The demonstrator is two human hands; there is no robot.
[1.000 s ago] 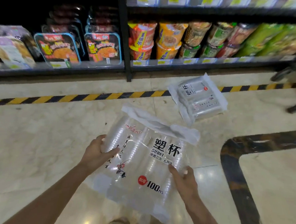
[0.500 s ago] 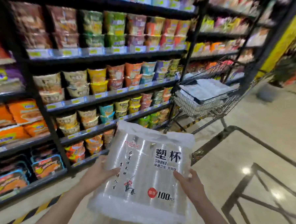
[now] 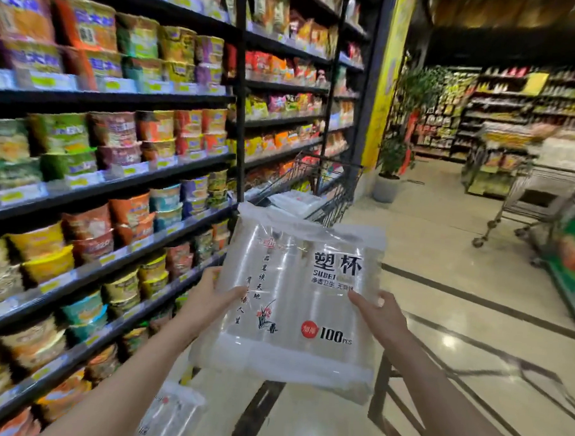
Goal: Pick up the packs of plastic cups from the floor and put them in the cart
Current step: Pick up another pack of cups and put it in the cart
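In the head view, both forearms reach forward and up from the near edge, holding a clear pack of plastic cups (image 3: 295,298) upright in the air between them. The left hand (image 3: 208,300) takes the pack's left edge, its thumb lying across the front film and the other fingers hidden behind; its grip is pinching the pack between thumb and fingers. The right hand (image 3: 379,314) takes the right edge the same way, thumb on the front near the black lettering, fingers behind, pinching the pack. The pack faces the camera, printed side forward, its top seam tilted slightly to the left.

Beyond the pack, farther along the aisle, stands a wire shopping cart (image 3: 327,186) with pale packs already lying in its basket; the held pack hides the cart's near end. A second pack of cups (image 3: 172,415) lies on the floor at the near edge, below the left forearm. Shelves (image 3: 108,181) of instant noodle bowls fill the left side.
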